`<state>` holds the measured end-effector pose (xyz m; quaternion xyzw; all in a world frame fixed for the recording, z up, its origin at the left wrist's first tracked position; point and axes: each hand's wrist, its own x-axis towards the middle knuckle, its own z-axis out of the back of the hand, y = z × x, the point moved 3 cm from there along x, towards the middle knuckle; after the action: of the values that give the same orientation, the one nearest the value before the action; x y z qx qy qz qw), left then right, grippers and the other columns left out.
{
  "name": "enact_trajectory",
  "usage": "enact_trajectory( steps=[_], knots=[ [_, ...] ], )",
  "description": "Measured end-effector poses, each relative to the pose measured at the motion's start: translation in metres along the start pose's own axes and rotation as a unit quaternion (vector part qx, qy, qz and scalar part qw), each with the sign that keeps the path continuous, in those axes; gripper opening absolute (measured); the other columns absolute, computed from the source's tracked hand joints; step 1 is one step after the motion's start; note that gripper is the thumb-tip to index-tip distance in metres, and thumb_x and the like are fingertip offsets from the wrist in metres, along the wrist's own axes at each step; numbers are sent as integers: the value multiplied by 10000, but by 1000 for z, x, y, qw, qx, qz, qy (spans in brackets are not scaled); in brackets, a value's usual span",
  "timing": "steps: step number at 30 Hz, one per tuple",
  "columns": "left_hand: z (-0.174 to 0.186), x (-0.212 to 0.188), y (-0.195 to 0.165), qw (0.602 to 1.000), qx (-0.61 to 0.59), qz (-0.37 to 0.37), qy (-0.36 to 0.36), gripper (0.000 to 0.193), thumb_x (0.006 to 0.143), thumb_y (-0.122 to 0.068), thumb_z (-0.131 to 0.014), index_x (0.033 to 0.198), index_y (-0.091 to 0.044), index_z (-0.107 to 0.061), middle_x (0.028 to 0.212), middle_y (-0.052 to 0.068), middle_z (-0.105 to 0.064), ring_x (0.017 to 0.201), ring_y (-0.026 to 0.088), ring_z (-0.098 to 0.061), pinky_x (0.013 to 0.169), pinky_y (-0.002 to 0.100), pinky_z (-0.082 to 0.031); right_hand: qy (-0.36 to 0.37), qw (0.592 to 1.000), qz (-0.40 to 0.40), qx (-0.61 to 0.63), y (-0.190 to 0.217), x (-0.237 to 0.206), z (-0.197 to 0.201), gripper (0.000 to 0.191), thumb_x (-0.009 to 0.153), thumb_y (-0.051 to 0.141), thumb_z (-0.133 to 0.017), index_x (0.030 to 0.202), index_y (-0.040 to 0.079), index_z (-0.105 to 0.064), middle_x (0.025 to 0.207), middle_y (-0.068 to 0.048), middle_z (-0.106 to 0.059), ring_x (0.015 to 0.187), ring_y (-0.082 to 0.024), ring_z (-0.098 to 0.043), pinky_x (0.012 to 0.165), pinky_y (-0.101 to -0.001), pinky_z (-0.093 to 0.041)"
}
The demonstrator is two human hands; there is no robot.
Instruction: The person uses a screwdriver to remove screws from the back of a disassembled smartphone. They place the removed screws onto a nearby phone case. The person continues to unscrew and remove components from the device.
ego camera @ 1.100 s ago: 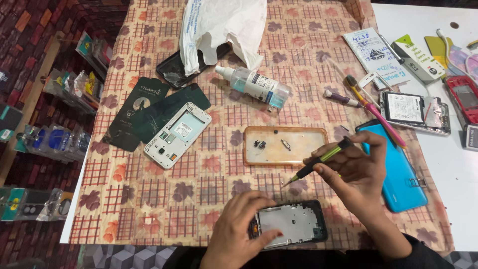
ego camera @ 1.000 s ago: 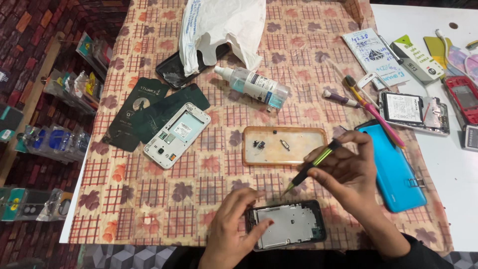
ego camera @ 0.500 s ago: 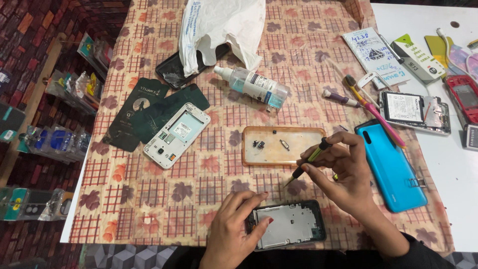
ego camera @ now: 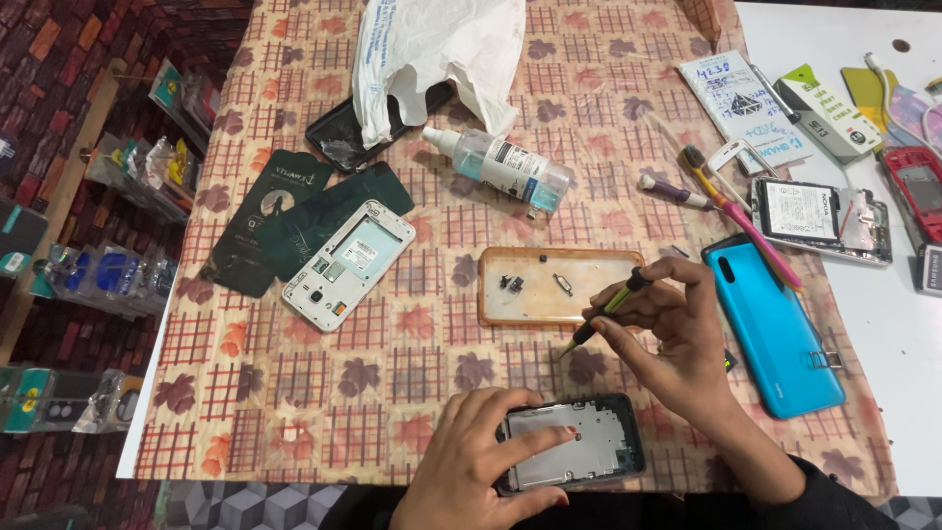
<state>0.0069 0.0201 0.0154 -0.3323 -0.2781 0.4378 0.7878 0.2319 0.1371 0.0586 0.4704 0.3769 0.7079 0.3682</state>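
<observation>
My left hand (ego camera: 481, 459) holds a dark opened phone frame (ego camera: 579, 452) flat on the checked tablecloth at the near edge. My right hand (ego camera: 677, 334) grips a small green-and-black screwdriver (ego camera: 605, 311), its tip pointing down-left just past the near edge of a clear orange phone case (ego camera: 554, 286). That case lies face up with a few tiny parts and screws inside it. A turquoise phone back (ego camera: 775, 329) lies just right of my right hand.
A white opened phone (ego camera: 348, 263) and dark packets (ego camera: 285, 216) lie to the left. A spray bottle (ego camera: 500, 167), white plastic bag (ego camera: 437, 44) and black phone (ego camera: 343, 132) sit further back. Tools, a battery board (ego camera: 819, 218) and cartons crowd the right side.
My right hand has carried the screwdriver left and slightly up toward the orange case. My left hand has stayed on the dark phone frame.
</observation>
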Motion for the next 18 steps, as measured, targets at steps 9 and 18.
enact_trajectory(
  steps=[9,18],
  knots=[
    [-14,2,1,997,69,-21,-4,546,908,-690,-700,1170,-220,-798,1423,165,-534,1384,364,-448,1127,574,-309,-49,996,-15,74,10,-16,22,638,888,-134,-697,1336,122,-321,1130,-212,-691,1075,-282,-737,949,-420,-642],
    [-28,0,8,992,109,-50,-43,505,878,-638,-773,1095,-184,-809,1432,199,-531,1365,376,-435,1084,577,-304,-47,995,-36,77,8,-56,21,655,806,-127,-733,1298,102,-367,1075,-218,-699,982,-291,-766,889,-409,-660]
  ],
)
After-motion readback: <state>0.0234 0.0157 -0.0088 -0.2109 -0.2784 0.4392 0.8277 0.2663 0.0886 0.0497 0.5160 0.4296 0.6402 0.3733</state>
